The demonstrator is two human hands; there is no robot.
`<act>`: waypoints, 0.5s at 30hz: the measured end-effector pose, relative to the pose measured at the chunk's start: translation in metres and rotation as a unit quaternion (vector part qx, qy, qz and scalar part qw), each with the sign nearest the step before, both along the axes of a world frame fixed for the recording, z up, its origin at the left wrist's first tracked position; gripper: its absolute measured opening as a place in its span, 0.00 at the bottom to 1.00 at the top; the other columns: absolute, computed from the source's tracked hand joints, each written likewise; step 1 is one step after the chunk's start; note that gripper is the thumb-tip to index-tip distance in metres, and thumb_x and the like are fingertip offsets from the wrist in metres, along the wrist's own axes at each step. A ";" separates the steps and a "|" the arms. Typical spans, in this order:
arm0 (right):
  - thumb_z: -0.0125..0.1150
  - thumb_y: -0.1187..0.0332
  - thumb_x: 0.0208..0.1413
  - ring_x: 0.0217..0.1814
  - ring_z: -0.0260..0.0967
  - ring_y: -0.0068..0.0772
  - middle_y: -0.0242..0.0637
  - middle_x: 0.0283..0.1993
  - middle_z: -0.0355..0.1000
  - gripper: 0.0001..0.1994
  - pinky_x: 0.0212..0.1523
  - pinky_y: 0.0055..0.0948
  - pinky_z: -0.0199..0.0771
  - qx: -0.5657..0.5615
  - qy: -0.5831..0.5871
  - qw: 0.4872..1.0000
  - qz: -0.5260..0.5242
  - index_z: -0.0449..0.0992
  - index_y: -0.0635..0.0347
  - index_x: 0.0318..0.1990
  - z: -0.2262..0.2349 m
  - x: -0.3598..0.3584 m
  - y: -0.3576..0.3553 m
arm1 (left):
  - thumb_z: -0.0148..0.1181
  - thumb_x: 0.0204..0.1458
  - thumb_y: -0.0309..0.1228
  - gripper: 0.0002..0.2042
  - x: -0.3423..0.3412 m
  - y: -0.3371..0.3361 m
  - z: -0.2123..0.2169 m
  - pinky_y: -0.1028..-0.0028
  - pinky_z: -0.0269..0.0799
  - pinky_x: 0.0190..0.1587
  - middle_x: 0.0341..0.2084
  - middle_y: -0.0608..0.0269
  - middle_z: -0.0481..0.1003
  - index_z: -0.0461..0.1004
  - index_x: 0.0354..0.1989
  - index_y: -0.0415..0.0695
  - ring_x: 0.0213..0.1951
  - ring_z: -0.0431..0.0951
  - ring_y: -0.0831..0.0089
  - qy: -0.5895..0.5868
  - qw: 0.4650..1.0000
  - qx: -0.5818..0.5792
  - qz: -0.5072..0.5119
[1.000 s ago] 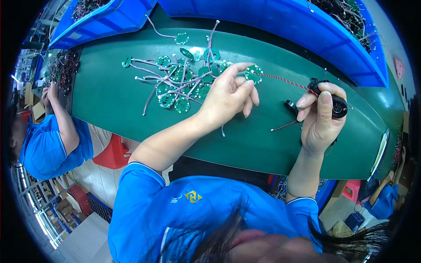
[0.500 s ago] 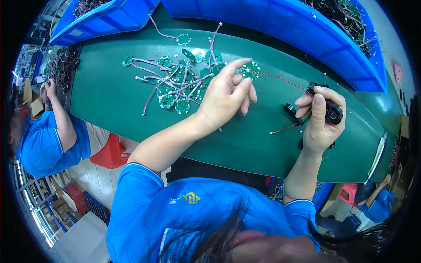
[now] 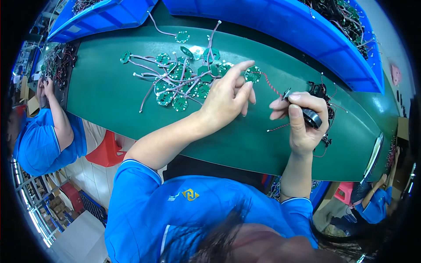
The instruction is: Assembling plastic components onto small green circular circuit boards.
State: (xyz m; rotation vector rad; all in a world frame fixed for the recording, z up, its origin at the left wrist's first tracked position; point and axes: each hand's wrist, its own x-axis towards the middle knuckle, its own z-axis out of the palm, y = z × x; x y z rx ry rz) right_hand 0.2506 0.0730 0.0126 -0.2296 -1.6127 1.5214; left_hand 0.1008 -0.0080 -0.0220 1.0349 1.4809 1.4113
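Note:
My left hand (image 3: 226, 98) is over the middle of the green-topped table, its fingertips closed on the edge of a round green circuit board (image 3: 252, 74). From that board a red-and-black twisted wire (image 3: 272, 86) runs to a small dark piece (image 3: 286, 93) at the fingertips of my right hand (image 3: 302, 125). The right hand also grips a black round part (image 3: 312, 118) against its palm; its exact kind is unclear. Left of my left hand lies a loose pile of round green circuit boards (image 3: 180, 83) with pale wires.
Blue bins (image 3: 263, 22) filled with wired parts line the far edge. Several black parts (image 3: 319, 90) with thin wires lie beyond my right hand. At the left, a co-worker in a blue shirt (image 3: 41, 142) sits near a red stool (image 3: 105, 150) and a dark wire heap (image 3: 66, 59).
My right hand has moved left toward my left hand, carrying the black round part. The twisted wire, stretched before, now sags in a curve. My left hand has barely moved.

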 end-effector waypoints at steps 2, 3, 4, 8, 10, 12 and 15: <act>0.57 0.79 0.53 0.27 0.73 0.32 0.46 0.32 0.72 0.08 0.25 0.19 0.74 -0.018 0.019 0.999 0.018 0.69 0.69 0.40 -0.003 -0.003 -0.003 | 0.45 0.57 0.21 0.21 0.001 -0.001 -0.001 0.86 0.59 0.16 0.20 0.60 0.73 0.55 0.59 0.40 0.15 0.68 0.81 0.008 1.000 -0.004 -0.005; 0.57 0.79 0.53 0.28 0.73 0.32 0.46 0.32 0.72 0.08 0.26 0.19 0.75 -0.033 0.009 0.999 0.027 0.69 0.69 0.40 -0.004 -0.005 -0.005 | 0.45 0.56 0.21 0.21 0.002 -0.001 -0.001 0.86 0.59 0.16 0.20 0.61 0.73 0.55 0.59 0.40 0.14 0.68 0.81 0.015 1.000 0.000 -0.001; 0.57 0.79 0.52 0.28 0.72 0.32 0.46 0.33 0.72 0.08 0.27 0.20 0.75 -0.048 0.000 0.998 0.036 0.69 0.68 0.40 -0.006 -0.006 -0.007 | 0.45 0.56 0.22 0.21 0.003 -0.001 -0.002 0.86 0.60 0.16 0.20 0.61 0.72 0.55 0.59 0.40 0.14 0.67 0.81 0.022 1.000 0.004 0.002; 0.57 0.78 0.53 0.29 0.72 0.32 0.46 0.34 0.72 0.08 0.29 0.20 0.75 -0.078 -0.035 0.996 0.038 0.69 0.68 0.41 -0.014 -0.011 -0.008 | 0.45 0.56 0.22 0.21 0.004 -0.002 -0.001 0.86 0.60 0.16 0.18 0.62 0.71 0.55 0.59 0.40 0.15 0.68 0.80 0.023 1.000 0.015 0.007; 0.57 0.77 0.53 0.28 0.71 0.31 0.46 0.35 0.72 0.09 0.30 0.19 0.74 -0.076 -0.062 0.995 0.002 0.69 0.67 0.41 -0.020 -0.014 -0.005 | 0.45 0.57 0.22 0.19 0.004 -0.003 0.002 0.86 0.60 0.16 0.16 0.64 0.69 0.56 0.58 0.40 0.16 0.69 0.80 0.002 1.000 0.025 -0.002; 0.57 0.77 0.53 0.28 0.71 0.31 0.46 0.35 0.72 0.09 0.30 0.19 0.73 -0.074 -0.077 0.994 -0.015 0.69 0.67 0.41 -0.025 -0.016 -0.003 | 0.45 0.57 0.22 0.19 0.003 -0.004 0.005 0.86 0.60 0.16 0.16 0.64 0.69 0.56 0.57 0.40 0.17 0.70 0.80 -0.010 0.999 0.030 -0.004; 0.57 0.76 0.54 0.27 0.69 0.28 0.45 0.36 0.72 0.09 0.29 0.17 0.70 0.100 -0.156 0.976 -0.113 0.69 0.66 0.42 -0.032 -0.014 0.002 | 0.44 0.57 0.22 0.16 0.002 -0.005 0.009 0.85 0.64 0.17 0.19 0.62 0.70 0.57 0.55 0.40 0.20 0.73 0.78 -0.055 0.998 0.012 -0.022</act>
